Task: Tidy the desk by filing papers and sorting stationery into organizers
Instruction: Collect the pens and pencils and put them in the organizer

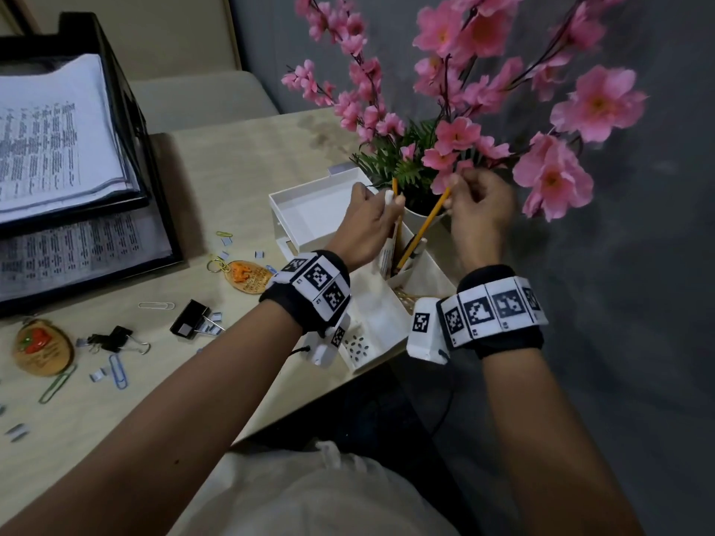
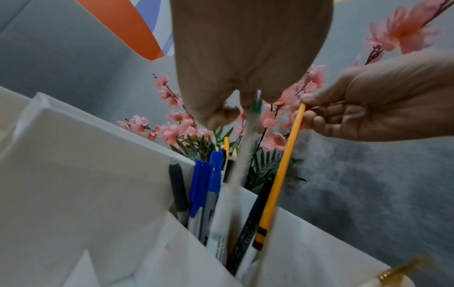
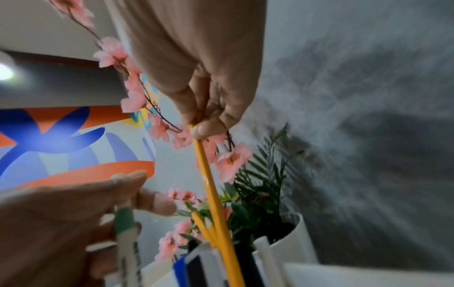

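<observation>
1. Stationery going into white desk organizer (image 1: 309, 210) at desk's right edge, just beside white pot (image 3: 294, 242) of pink blossoms (image 1: 596, 106).
2. Right hand (image 1: 479, 210) pinches top end of yellow pencil (image 1: 425, 226) btwn thumb and fingers (image 3: 209, 128); pencil leans, its lower end down in pen compartment w/ other pens.
3. Left hand (image 1: 367, 222) grips white marker w/ green cap (image 2: 255, 104), fingers curled round its upper part; marker's body reaches down into same compartment. Blurred in left wrist view, so can't tell if its tip touches bottom.
4. Compartment already holds blue-capped pens (image 2: 209, 174), a dark marker (image 2: 178, 186), a dark pencil (image 2: 250, 217), and a 2nd yellow pencil (image 1: 394, 185) standing up behind left hand.
5. Organizer's open tray section sits to left of the pens, toward desk centre.
6. Black paper tray (image 1: 127, 121) at far left, two tiers, printed sheets (image 1: 46, 141) in both.
7. Loose on desk (image 1: 232, 156) btwn tray and organizer: black binder clips (image 1: 189, 319), paper clips (image 1: 156, 305), small staple strips (image 1: 96, 375), two oval wooden keychains (image 1: 40, 348).
</observation>
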Motion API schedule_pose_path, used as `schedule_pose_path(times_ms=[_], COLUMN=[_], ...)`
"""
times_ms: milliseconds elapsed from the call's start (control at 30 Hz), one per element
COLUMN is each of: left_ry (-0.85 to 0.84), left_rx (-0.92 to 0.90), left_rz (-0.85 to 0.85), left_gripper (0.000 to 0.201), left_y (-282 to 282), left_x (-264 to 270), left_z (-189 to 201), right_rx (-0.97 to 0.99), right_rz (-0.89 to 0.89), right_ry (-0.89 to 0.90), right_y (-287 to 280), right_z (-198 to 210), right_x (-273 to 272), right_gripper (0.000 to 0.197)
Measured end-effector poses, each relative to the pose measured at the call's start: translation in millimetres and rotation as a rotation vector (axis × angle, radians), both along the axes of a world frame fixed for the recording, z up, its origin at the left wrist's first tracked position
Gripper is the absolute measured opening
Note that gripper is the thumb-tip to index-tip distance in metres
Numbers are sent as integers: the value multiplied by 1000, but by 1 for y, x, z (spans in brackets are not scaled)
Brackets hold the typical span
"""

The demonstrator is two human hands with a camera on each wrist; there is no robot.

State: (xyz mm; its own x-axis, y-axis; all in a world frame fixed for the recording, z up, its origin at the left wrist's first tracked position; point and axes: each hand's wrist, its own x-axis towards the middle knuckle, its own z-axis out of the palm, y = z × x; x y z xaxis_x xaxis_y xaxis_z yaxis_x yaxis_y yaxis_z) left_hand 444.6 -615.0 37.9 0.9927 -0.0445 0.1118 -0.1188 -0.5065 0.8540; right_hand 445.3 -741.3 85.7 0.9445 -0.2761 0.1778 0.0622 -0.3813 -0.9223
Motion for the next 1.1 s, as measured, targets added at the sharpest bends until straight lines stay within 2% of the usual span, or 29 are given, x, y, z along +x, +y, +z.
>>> schedule_pose_path(times_ms=[100, 167, 200, 400, 467, 533, 600, 667, 767, 833, 900, 1000, 1100], left_ry=[-80, -98, -95, -25, -62, -83, -50, 23, 102, 81, 71, 63, 111], left_rx=[61, 33, 14, 306, 417, 535, 587, 604, 575, 506, 421, 222, 43], left_rz=[22, 106, 129, 107, 105, 108, 64, -37, -121, -87, -9, 168, 378], left_gripper=[19, 7, 8, 26, 36, 52, 61, 66, 71, 73, 68, 50, 36], left_y=[-3, -4, -4, 1, 2, 4, 8, 13, 31, 49, 74, 126, 197], left_x=[4, 5, 4, -2, -6, -10, -13, -15, -19, -29, -47, -84, -125], left_z=[1, -3, -6, -29, -33, -38, -41, -41, -32, -24, -17, -10, -11], right_rx=[-155, -214, -219, -299, -348, -501, -652, -662, -645, -610, -555, -453, -330], right_rz=[-3, 0, 1, -15, 28, 72, 96, 108, 96, 32, 19, 150, 355], right_ry=[-75, -117, -127, -189, -100, 43, 148, 180, 205, 185, 69, -129, -221], right_y=[1, 4, 6, 16, 20, 22, 24, 26, 37, 51, 74, 132, 211], right_z=[-3, -6, -7, -16, -28, -42, -53, -57, -49, -37, -27, -16, -7], right_x=[3, 4, 4, 1, -2, -3, -7, -9, -14, -20, -27, -44, -69], right_gripper=[13, 12, 12, 9, 12, 22, 31, 34, 33, 32, 31, 31, 30])
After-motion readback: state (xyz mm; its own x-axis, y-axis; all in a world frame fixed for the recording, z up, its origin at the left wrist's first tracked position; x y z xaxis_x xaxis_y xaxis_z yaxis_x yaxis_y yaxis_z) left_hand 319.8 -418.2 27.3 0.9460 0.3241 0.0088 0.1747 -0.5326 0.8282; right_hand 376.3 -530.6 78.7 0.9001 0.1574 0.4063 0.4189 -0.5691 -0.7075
